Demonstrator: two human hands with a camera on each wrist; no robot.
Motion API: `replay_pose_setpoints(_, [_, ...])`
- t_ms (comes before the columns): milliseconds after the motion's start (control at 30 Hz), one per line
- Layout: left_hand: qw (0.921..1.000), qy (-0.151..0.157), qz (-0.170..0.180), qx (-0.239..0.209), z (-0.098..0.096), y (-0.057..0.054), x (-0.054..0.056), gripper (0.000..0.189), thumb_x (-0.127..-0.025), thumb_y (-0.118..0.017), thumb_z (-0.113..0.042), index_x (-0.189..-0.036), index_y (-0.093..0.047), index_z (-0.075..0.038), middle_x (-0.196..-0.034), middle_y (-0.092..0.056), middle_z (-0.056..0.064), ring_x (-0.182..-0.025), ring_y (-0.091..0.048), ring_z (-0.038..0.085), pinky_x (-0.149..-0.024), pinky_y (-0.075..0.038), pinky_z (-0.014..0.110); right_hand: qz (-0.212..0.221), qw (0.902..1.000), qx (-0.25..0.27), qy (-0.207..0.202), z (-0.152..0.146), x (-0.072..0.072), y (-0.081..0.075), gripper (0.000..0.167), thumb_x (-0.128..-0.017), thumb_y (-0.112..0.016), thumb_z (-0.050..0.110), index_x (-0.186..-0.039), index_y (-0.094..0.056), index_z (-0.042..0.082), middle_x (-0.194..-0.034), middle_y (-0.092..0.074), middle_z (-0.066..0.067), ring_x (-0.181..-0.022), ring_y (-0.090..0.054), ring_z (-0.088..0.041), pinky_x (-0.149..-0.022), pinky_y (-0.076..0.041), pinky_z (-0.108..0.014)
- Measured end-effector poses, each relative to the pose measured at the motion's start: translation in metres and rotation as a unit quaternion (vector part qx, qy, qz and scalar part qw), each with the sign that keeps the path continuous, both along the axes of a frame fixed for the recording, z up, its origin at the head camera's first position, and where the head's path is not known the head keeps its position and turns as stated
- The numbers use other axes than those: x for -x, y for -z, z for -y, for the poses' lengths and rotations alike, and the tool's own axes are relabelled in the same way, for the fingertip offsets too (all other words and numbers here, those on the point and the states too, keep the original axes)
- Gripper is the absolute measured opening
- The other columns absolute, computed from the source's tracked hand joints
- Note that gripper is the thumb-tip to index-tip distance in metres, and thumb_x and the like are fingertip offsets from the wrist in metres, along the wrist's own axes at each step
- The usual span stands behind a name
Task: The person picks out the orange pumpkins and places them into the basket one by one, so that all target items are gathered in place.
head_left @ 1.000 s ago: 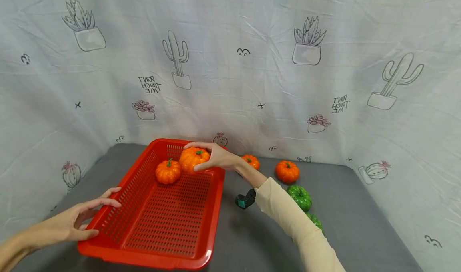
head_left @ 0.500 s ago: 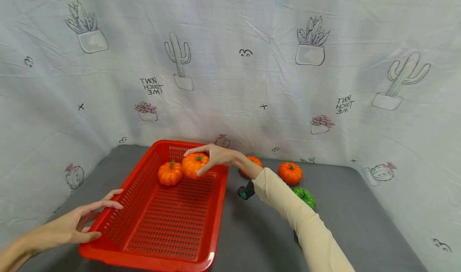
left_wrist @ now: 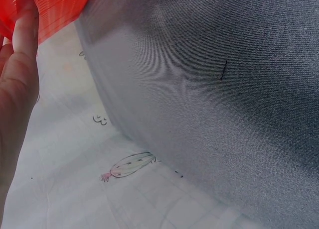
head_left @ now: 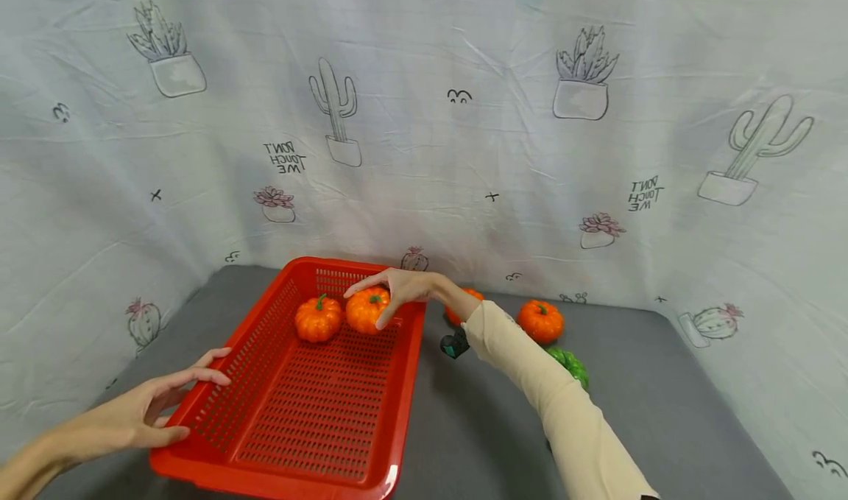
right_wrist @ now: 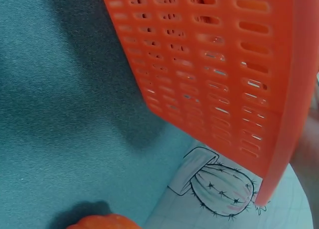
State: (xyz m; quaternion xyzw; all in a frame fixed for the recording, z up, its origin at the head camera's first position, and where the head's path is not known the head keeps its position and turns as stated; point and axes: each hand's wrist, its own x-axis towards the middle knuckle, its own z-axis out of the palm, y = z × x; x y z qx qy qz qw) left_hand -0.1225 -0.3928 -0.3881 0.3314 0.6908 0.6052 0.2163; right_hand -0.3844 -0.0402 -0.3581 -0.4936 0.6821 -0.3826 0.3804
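Observation:
A red plastic basket (head_left: 301, 412) with slotted walls and floor stands on the grey table. My left hand (head_left: 126, 415) grips its near left rim, fingers over the edge and thumb outside; some of those fingers show in the left wrist view. At the far end of the basket my right hand (head_left: 404, 288) has its thumb and fingers curled round an orange toy pumpkin (head_left: 364, 312) with a green stem. That pumpkin is low in the basket, beside another orange pumpkin (head_left: 318, 319). In the right wrist view the basket's slotted wall (right_wrist: 199, 64) hides most of this hand.
Right of the basket are two more orange pumpkins, one (head_left: 540, 322) in full view and one (head_left: 457, 316) partly behind the forearm. A green pumpkin (head_left: 571, 366) and a dark object (head_left: 454, 344) lie nearby. A patterned white cloth (head_left: 424, 132) hangs behind the table.
My right hand has lowered the pumpkin further into the basket, beside the other one. The thumb has shifted towards the pumpkin's right side. My left hand stays on the rim; the head view shifts slightly.

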Motion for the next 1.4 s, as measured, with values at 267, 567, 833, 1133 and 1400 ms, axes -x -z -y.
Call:
replay_pose_setpoints(267, [0.9996,-0.002,0.027,-0.002,0.000,-0.006,-0.002,0.056,-0.090,-0.040,0.021,-0.143,-0.023,0.009,-0.157,0.009,-0.016,-0.135,-0.032,0.004,-0.093,-0.047,0.033,0.009,0.9998,-0.019,0.002,0.012,0.006,0.004,0.076,-0.075,-0.077,-0.004,-0.143,-0.044,0.009,-0.147,-0.039,0.001,-0.121,-0.048,-0.010,-0.095,-0.046,-0.030])
replay_pose_setpoints(567, [0.9993,-0.006,0.036,-0.012,-0.002,-0.005,-0.004,0.056,-0.090,-0.040,0.021,-0.142,-0.024,0.010,-0.157,0.008,-0.016,-0.134,-0.035,0.007,-0.095,-0.047,0.034,0.070,0.9967,-0.039,0.011,0.022,0.008,0.016,0.066,-0.081,-0.068,-0.009,-0.141,-0.043,0.005,-0.141,-0.040,-0.006,-0.108,-0.054,-0.016,-0.090,-0.050,-0.034])
replay_pose_setpoints(833, [0.9992,-0.010,0.035,-0.014,0.000,-0.004,-0.004,0.057,-0.089,-0.041,0.022,-0.142,-0.024,0.010,-0.157,0.010,-0.014,-0.134,-0.032,0.004,-0.095,-0.046,0.033,0.056,0.9956,-0.074,-0.005,0.026,0.009,0.020,0.068,-0.077,-0.072,-0.010,-0.138,-0.048,0.007,-0.139,-0.044,-0.001,-0.115,-0.050,-0.014,-0.094,-0.047,-0.032])
replay_pose_setpoints(1133, [0.9987,-0.005,0.046,-0.021,-0.002,-0.005,-0.004,0.058,-0.088,-0.040,0.023,-0.142,-0.023,0.010,-0.156,0.010,-0.014,-0.135,-0.031,0.005,-0.095,-0.046,0.036,0.031,0.9912,-0.116,-0.055,0.028,0.014,0.022,0.068,-0.073,-0.075,-0.013,-0.134,-0.051,0.005,-0.142,-0.042,0.001,-0.110,-0.045,-0.012,-0.078,-0.047,-0.028])
replay_pose_setpoints(1400, [0.9992,0.008,0.030,-0.024,-0.003,-0.004,-0.003,0.058,-0.089,-0.038,0.024,-0.143,-0.023,0.008,-0.157,0.011,-0.016,-0.134,-0.031,0.005,-0.093,-0.047,0.036,0.024,0.9863,-0.149,-0.066,0.030,0.018,0.025,0.067,-0.073,-0.074,-0.013,-0.134,-0.052,0.004,-0.142,-0.041,0.001,-0.105,-0.047,-0.011,-0.071,-0.045,-0.029])
